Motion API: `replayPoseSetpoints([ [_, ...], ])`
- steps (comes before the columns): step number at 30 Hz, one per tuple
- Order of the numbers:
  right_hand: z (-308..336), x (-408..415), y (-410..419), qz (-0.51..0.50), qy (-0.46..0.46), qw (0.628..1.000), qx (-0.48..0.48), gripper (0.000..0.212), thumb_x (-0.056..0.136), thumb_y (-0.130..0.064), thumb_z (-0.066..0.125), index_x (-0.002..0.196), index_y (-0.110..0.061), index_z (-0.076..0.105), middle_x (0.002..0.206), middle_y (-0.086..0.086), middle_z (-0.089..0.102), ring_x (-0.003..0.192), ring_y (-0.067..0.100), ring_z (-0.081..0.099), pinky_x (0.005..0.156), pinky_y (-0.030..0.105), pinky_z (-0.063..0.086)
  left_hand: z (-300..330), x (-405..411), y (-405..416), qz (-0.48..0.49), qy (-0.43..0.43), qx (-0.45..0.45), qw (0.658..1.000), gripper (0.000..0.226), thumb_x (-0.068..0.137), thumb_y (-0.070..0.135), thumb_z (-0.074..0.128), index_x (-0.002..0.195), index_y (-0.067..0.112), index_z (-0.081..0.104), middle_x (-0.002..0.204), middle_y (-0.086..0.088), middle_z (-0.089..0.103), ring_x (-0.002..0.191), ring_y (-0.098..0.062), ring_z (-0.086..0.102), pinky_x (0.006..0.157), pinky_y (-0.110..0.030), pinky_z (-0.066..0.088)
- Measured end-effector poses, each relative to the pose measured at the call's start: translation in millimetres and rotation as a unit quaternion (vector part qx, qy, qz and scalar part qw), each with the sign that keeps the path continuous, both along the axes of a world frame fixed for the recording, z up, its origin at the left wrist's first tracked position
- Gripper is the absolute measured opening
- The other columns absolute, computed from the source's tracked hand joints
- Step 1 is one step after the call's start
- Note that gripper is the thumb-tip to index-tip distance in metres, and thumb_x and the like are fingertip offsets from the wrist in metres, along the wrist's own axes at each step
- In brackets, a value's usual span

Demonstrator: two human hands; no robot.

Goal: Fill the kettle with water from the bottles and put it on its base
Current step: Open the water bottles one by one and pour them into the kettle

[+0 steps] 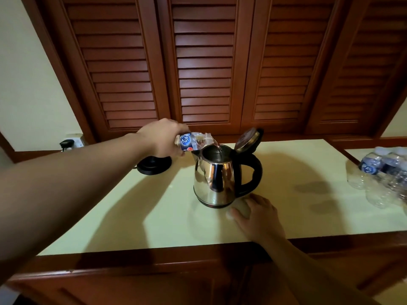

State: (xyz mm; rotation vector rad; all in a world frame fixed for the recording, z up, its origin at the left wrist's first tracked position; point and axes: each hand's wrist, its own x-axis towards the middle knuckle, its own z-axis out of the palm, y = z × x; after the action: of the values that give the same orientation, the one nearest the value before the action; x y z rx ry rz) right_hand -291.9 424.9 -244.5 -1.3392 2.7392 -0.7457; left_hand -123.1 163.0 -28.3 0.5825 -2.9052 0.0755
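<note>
A steel kettle with a black handle stands mid-counter, its lid flipped up. My left hand grips a small clear water bottle with a blue label, tipped mouth-down over the kettle's opening. A thin stream of water runs into the kettle. The black round base sits behind and left of the kettle, partly hidden by my left hand. My right hand lies on the counter in front of the kettle, curled over a pale translucent object that looks like an empty bottle.
A shrink-wrapped pack of water bottles stands at the counter's right end. A black plug sits in a wall socket at the far left. Louvred wooden doors rise behind the pale green counter, whose front edge is wooden.
</note>
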Motion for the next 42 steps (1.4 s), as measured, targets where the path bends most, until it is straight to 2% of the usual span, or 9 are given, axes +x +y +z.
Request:
replayPoseSetpoints([
  [3, -0.9, -1.1, 0.3, -0.001, 0.003, 1.0, 0.001, 0.069, 0.081, -0.075, 0.047, 0.13, -0.029, 0.063, 0.137, -0.007, 0.056, 0.132, 0.018, 0.045, 0.112, 0.034, 0.03, 4.0, -0.6, -0.6, -0.008, -0.011, -0.017, 1.0, 0.049, 0.079, 0.044, 0.084, 0.121, 0.03, 0.062, 0.097, 0.008, 0.057, 0.092, -0.018, 0.056, 0.075, -0.035, 0.048],
  [7, -2.2, -1.6, -1.0, -0.003, 0.002, 1.0, 0.001, 0.069, 0.08, -0.076, 0.045, 0.128, -0.029, 0.064, 0.135, -0.007, 0.057, 0.13, 0.017, 0.046, 0.111, 0.035, 0.032, 9.3, 0.9, -1.0, -0.024, -0.034, -0.025, 0.999, 0.05, 0.08, 0.044, 0.084, 0.123, 0.029, 0.064, 0.095, 0.008, 0.055, 0.091, -0.018, 0.053, 0.075, -0.033, 0.045],
  [15, -3.2, -2.3, -1.4, -0.006, -0.003, 1.0, 0.003, 0.076, 0.078, -0.078, 0.04, 0.131, -0.028, 0.063, 0.14, -0.007, 0.055, 0.135, 0.018, 0.042, 0.114, 0.037, 0.03, 12.8, 3.5, -3.3, -0.045, -0.049, -0.008, 0.998, 0.05, 0.078, 0.049, 0.085, 0.121, 0.03, 0.068, 0.097, 0.01, 0.062, 0.098, -0.019, 0.059, 0.086, -0.038, 0.052],
  [21, -3.2, -2.3, -1.5, -0.005, -0.007, 1.0, 0.01, 0.081, 0.078, -0.079, 0.037, 0.135, -0.027, 0.061, 0.143, -0.007, 0.052, 0.138, 0.017, 0.039, 0.117, 0.036, 0.027, 17.6, 2.5, -1.3, -0.042, -0.065, -0.02, 0.997, 0.054, 0.077, 0.051, 0.085, 0.124, 0.031, 0.067, 0.101, 0.007, 0.064, 0.097, -0.021, 0.061, 0.086, -0.039, 0.055],
  [26, -4.3, -2.2, -0.8, -0.006, 0.005, 1.0, 0.008, 0.07, 0.083, -0.074, 0.046, 0.133, -0.028, 0.062, 0.141, -0.007, 0.054, 0.136, 0.017, 0.041, 0.115, 0.036, 0.029, 20.8, 3.0, -2.6, -0.039, -0.078, -0.026, 0.996, 0.056, 0.076, 0.051, 0.085, 0.126, 0.032, 0.067, 0.104, 0.004, 0.066, 0.097, -0.021, 0.061, 0.087, -0.042, 0.056],
  [30, -4.0, -3.3, -2.0, -0.009, 0.011, 1.0, 0.004, 0.076, 0.078, -0.079, 0.04, 0.128, -0.027, 0.065, 0.136, -0.007, 0.058, 0.133, 0.018, 0.046, 0.113, 0.039, 0.036, 23.6, 1.1, -1.3, -0.047, -0.081, -0.035, 0.995, 0.057, 0.077, 0.049, 0.085, 0.127, 0.03, 0.067, 0.107, 0.002, 0.069, 0.101, -0.022, 0.062, 0.086, -0.039, 0.055],
  [35, -5.2, -3.6, -2.6, -0.011, 0.011, 1.0, 0.01, 0.078, 0.077, -0.08, 0.037, 0.13, -0.029, 0.064, 0.138, -0.007, 0.057, 0.134, 0.018, 0.045, 0.114, 0.038, 0.034, 26.2, -1.5, -1.2, -0.05, -0.089, -0.047, 0.994, 0.057, 0.076, 0.049, 0.086, 0.126, 0.029, 0.068, 0.108, 0.003, 0.07, 0.102, -0.022, 0.063, 0.082, -0.036, 0.054],
  [39, -4.5, -2.9, -1.9, -0.01, 0.01, 1.0, 0.005, 0.079, 0.076, -0.079, 0.035, 0.129, -0.028, 0.065, 0.134, -0.007, 0.058, 0.132, 0.018, 0.046, 0.113, 0.038, 0.035, 29.8, -3.9, 0.1, -0.053, -0.097, -0.064, 0.992, 0.057, 0.077, 0.048, 0.085, 0.127, 0.029, 0.067, 0.108, 0.002, 0.069, 0.102, -0.022, 0.061, 0.074, -0.031, 0.043],
  [42, -5.1, -3.2, -1.2, -0.008, 0.014, 1.0, 0.006, 0.077, 0.078, -0.078, 0.037, 0.129, -0.027, 0.065, 0.135, -0.007, 0.058, 0.132, 0.018, 0.046, 0.113, 0.037, 0.035, 32.3, -4.1, 2.4, -0.049, -0.105, -0.072, 0.991, 0.056, 0.079, 0.049, 0.084, 0.128, 0.029, 0.066, 0.104, 0.003, 0.066, 0.097, -0.019, 0.058, 0.073, -0.032, 0.045],
])
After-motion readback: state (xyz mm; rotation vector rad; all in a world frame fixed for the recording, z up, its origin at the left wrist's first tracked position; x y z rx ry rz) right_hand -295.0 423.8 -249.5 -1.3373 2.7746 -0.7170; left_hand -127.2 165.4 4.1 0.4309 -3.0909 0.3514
